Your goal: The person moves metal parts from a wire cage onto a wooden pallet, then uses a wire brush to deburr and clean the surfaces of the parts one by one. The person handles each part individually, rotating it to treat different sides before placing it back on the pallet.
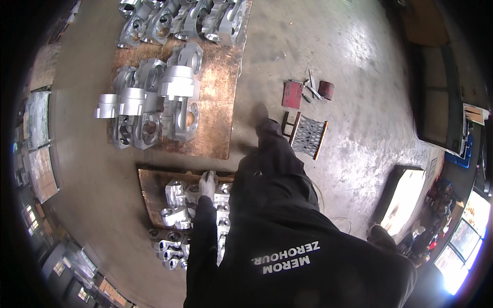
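Note:
My left hand (207, 186), in a pale glove, reaches over a low wooden board (151, 191) that bears several silver metal castings. Its fingers point away from me, stretched out, beside a casting with a round bore (192, 193). The hand seems to touch the castings there; its palm side is hidden. Left of it stands another casting (175, 192), and a further one (175, 217) lies tilted nearer to me. At the right, past my dark clothing, shows a dark rounded shape (381, 236), possibly my right hand; its fingers cannot be made out.
Ahead, a larger wooden board (214, 108) carries several larger silver castings (179, 84), some stacked. A small woven-strap stool (308, 134) stands on the concrete floor, with a red plate (292, 94), hand tools and a dark red cylinder (326, 90) beyond. My foot (261, 111) is beside the board.

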`<state>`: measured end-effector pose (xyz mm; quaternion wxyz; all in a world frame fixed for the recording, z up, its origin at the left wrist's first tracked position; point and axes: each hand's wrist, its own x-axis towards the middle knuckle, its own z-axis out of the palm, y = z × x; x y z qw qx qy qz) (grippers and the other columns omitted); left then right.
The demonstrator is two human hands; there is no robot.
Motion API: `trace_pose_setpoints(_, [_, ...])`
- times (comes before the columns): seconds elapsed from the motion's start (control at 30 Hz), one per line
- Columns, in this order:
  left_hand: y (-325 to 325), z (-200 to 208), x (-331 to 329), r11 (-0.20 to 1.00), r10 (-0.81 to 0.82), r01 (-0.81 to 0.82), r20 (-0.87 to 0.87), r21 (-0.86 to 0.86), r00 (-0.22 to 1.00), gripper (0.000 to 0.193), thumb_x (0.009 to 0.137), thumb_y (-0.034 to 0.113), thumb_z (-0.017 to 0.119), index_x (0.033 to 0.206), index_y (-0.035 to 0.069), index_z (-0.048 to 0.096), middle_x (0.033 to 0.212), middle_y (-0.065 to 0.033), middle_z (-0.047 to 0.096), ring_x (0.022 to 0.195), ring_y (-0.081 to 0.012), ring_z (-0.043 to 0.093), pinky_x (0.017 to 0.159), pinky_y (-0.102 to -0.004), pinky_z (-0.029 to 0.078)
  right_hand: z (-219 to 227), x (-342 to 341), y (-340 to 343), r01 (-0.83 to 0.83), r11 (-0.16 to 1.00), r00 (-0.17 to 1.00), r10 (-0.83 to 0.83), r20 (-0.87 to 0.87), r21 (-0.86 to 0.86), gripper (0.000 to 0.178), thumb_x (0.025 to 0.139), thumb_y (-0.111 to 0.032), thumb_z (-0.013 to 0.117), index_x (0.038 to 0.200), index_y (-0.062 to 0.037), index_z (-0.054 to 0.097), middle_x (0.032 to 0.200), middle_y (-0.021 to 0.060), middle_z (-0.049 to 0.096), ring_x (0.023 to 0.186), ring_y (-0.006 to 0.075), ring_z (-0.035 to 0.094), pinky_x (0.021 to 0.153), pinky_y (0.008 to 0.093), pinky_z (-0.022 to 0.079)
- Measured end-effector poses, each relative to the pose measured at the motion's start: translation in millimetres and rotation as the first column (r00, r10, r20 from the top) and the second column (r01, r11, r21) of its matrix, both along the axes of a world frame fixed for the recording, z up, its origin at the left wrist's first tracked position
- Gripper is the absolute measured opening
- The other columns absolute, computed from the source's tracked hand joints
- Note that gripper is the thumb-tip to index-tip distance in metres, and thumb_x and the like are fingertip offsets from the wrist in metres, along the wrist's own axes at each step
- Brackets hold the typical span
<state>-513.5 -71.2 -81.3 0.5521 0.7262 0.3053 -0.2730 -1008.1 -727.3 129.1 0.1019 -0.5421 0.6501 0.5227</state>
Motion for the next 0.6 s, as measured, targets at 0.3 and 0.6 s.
trace_pose_setpoints(0.3, [-83,61,19,0.943,-0.294,0.28,0.059,0.178,0.954,0.031,0.105,0.033,0.06,0.106,0.004,0.07,0.08,-0.0018,0.067,0.067,-0.0117,0.059,0.063,-0.031,0.051,-96,161,63,-0.328,0.832,0.929,0.199,0.312,0.447,0.069,0.098,-0.016,0.054,0.159,-0.0017,0.026,0.165,0.0157,0.029,0.154,0.0239,0.026,0.124,0.032,0.026])
trace_pose_setpoints(0.6, [-105,-14,-49,0.929,-0.226,0.259,-0.151,0.264,0.962,0.031,0.103,0.032,0.061,0.11,0.002,0.068,0.081,-0.0021,0.066,0.072,-0.0129,0.06,0.066,-0.0302,0.05,-236,231,-6,-0.603,0.681,0.793,0.569,0.219,0.415,0.073,0.08,-0.017,0.074,0.147,-0.0029,0.049,0.147,0.022,0.053,0.141,0.0335,0.047,0.117,0.0409,0.038])
